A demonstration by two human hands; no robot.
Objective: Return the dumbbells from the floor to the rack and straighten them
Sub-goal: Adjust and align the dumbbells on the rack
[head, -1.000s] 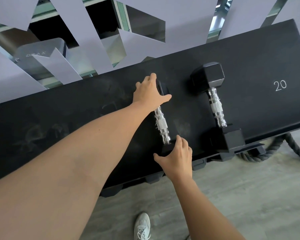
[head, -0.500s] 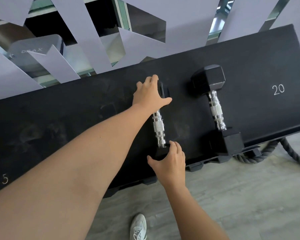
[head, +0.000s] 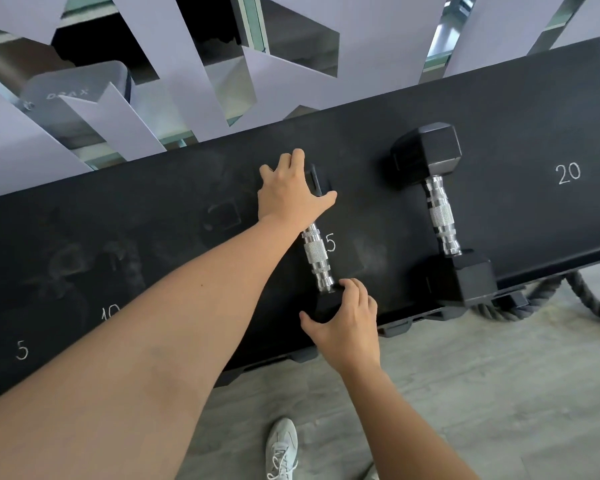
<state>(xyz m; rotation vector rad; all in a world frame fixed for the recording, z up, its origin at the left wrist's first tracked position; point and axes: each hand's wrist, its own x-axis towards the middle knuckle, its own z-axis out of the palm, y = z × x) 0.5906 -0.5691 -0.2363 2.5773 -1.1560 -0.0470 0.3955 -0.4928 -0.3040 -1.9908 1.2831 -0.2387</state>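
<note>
On the black rack [head: 153,237], the small dumbbell [head: 317,258] lay beside a chalked 5 [head: 330,242]. Right hand [head: 347,323] fingers curled round its near head; left hand [head: 290,195] covered the far head, seemingly gripping it. Larger dumbbell [head: 440,216] sat apart, near the 20 mark [head: 568,173].

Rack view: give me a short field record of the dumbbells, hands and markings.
rack: black, chalked 5, 10, 20
small dumbbell: on rack beside a chalked 5, held at both ends
left hand: holds its far head
right hand: grips its near head
big dumbbell: on rack beside the 20, untouched
floor: rope, white shoe
</note>
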